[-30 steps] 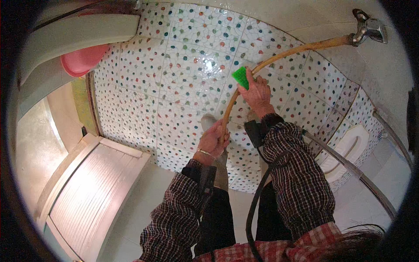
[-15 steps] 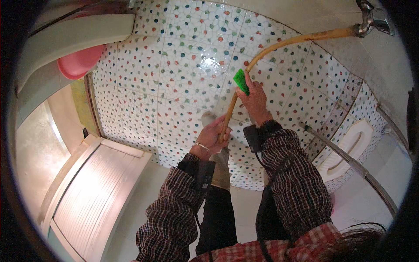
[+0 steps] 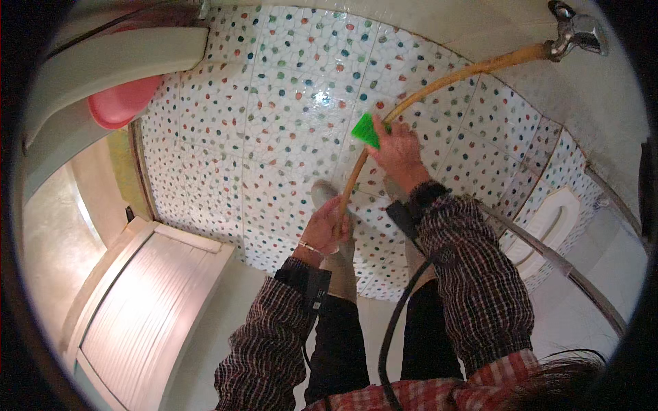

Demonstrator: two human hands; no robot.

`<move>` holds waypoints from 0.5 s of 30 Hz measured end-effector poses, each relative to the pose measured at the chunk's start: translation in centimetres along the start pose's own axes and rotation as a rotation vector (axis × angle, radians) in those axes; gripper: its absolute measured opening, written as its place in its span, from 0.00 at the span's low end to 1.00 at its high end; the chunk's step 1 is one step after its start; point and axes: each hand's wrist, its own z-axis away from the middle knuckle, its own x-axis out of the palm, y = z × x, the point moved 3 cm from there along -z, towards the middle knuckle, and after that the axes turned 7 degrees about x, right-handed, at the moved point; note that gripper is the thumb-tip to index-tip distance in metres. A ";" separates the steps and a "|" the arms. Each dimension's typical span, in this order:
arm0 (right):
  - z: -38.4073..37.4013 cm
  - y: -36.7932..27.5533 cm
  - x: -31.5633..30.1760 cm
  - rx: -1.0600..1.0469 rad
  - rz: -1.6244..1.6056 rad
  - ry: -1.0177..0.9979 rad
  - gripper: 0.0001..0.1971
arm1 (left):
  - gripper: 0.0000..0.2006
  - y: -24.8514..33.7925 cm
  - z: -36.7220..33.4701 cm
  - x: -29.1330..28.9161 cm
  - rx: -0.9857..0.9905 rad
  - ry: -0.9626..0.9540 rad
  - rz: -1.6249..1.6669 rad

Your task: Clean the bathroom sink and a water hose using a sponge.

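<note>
A yellowish-brown hose (image 3: 458, 79) curves from a chrome tap (image 3: 576, 35) on the wall at the upper right down to my hands. Near the hose's lower end, my left hand (image 3: 323, 229) is closed around it. Farther up, my right hand (image 3: 399, 152) grips a bright green scrubbing pad (image 3: 365, 130), which lies against the hose. The fingers of that hand wrap partly over the hose and the pad. The hose's end is hidden by my left hand.
Below me is a white tiled floor (image 3: 288, 116) with coloured pebble spots and a wet shine. A pink basin (image 3: 123, 103) sits at the upper left, a white slatted door (image 3: 151, 301) at the lower left. On the right are a squat toilet (image 3: 548, 233) and a metal pole (image 3: 534, 241).
My right hand and the green pad have shifted slightly left and down along the hose. My left hand has moved a little left and down with the hose's lower part.
</note>
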 end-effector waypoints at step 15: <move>-3.1 5.7 -6.4 0.170 0.280 -0.026 0.29 | 0.18 0.6 1.0 -0.1 0.074 0.004 0.394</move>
